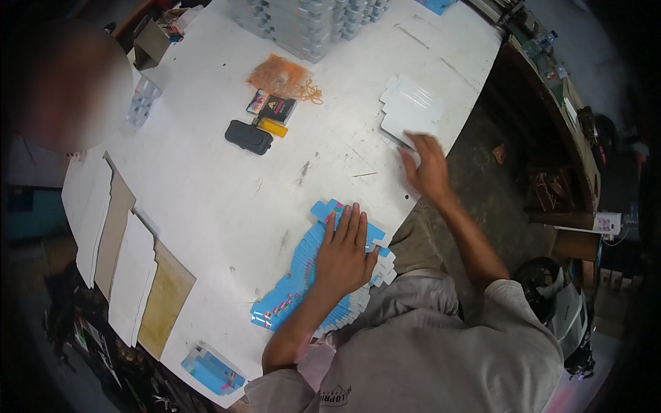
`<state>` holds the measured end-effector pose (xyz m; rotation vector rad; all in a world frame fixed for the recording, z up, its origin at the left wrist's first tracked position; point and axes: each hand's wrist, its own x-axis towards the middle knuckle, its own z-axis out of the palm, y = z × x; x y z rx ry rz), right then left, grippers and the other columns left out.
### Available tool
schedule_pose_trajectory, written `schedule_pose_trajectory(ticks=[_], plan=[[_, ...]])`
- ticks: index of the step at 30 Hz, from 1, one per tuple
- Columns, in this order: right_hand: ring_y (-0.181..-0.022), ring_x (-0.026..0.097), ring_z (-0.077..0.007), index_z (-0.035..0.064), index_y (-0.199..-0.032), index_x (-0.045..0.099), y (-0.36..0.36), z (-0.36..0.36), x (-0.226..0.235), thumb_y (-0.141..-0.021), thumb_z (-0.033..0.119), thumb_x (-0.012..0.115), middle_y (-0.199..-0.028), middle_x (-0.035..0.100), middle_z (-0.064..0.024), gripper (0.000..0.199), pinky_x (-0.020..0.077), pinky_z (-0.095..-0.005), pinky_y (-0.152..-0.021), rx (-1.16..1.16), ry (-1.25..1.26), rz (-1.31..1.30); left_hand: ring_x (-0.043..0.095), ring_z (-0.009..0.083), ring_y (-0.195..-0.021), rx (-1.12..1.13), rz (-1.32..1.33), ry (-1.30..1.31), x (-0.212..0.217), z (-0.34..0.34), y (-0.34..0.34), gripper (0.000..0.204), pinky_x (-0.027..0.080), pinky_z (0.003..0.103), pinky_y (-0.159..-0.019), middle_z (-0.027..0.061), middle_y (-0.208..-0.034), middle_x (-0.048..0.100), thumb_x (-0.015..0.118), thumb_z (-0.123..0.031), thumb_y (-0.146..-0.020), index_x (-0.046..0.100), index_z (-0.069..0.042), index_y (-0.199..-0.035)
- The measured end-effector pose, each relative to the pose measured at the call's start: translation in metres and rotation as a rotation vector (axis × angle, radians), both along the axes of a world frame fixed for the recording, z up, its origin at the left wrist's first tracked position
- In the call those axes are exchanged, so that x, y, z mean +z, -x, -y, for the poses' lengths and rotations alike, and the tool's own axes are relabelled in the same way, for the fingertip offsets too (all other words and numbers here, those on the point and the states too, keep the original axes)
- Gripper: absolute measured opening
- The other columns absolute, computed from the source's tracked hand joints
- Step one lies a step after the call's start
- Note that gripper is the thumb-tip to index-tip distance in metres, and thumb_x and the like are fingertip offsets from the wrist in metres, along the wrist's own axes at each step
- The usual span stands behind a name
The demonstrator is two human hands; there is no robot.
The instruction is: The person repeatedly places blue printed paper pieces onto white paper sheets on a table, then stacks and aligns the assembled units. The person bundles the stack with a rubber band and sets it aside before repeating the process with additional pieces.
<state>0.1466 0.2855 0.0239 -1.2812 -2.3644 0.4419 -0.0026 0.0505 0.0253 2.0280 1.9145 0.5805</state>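
Along the left edge of the tabletop (pixel 206 179), white sheets (pixel 131 282) over brownish boards. Right of those, at the near edge, a lone blue carton (pixel 212 370). Next, farther in, a black case (pixel 248 137), well apart from either hand.

Near the middle, at the near edge of the tabletop, a fan of blue card blanks (pixel 306 255), overlapping like shingles, with notched ends. Likely light and thin, stiff enough to hold flat yet easy to crease at the tabs; probably slick on the printed faces, so prone to slide over one another if pushed sideways. Best taken by the outer edges of the main panels, squared up and pinched through the full thickness, rather than by one tab. Over the fan's upper right part, the left hand (pixel 344 258), palm down, fingers straight and only slightly parted, seemingly resting flat rather than gripping.

Farther right, a white blank (pixel 413 103), or a pile of them, flat, with stepped edges and a glossy sheen; likely light too, best lifted by the near edge between thumb and fingers. At that edge, the right hand (pixel 428 168), partly spread, thumb apart from fingers, apparently empty; touching or not, impossible to tell.
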Motion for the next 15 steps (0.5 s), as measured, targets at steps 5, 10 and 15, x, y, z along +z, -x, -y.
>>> schedule_pose_trajectory(ticks=[5,10,15], plan=[[-0.131,0.056,-0.0386,0.0054,-0.136,0.064,-0.009,-0.020,-0.021,-0.094,0.019,0.074,-0.141,0.061,-0.0189,0.045,0.0448,-0.0476,-0.109,0.119,-0.299,0.088,0.040,0.0434,-0.150,0.031,0.075,0.007,0.002,0.000,0.002,0.062,0.027,0.058,-0.124,0.0291,-0.156,0.048,0.056,-0.038,-0.104,0.054,0.008,-0.145],[-0.126,0.060,-0.0407,0.0052,-0.140,0.061,-0.017,-0.029,-0.032,-0.096,0.009,0.067,-0.133,0.066,-0.0219,0.045,0.0467,-0.0482,-0.108,0.127,-0.272,0.093,0.045,0.0420,-0.147,0.060,0.092,0.013,-0.007,0.002,0.001,0.049,0.030,0.057,-0.122,0.0278,-0.153,0.052,0.056,-0.035,-0.105,0.065,0.003,-0.135],[-0.101,0.069,-0.0468,0.0074,-0.142,0.059,-0.011,0.028,-0.012,-0.098,0.000,0.059,-0.116,0.071,-0.0269,0.045,0.0561,-0.0513,-0.087,0.141,0.155,-0.176,0.047,0.0415,-0.145,0.057,-0.032,-0.044,-0.002,-0.002,0.004,0.043,0.033,0.057,-0.121,0.0242,-0.152,0.055,0.055,-0.029,-0.104,0.067,0.002,-0.133]])
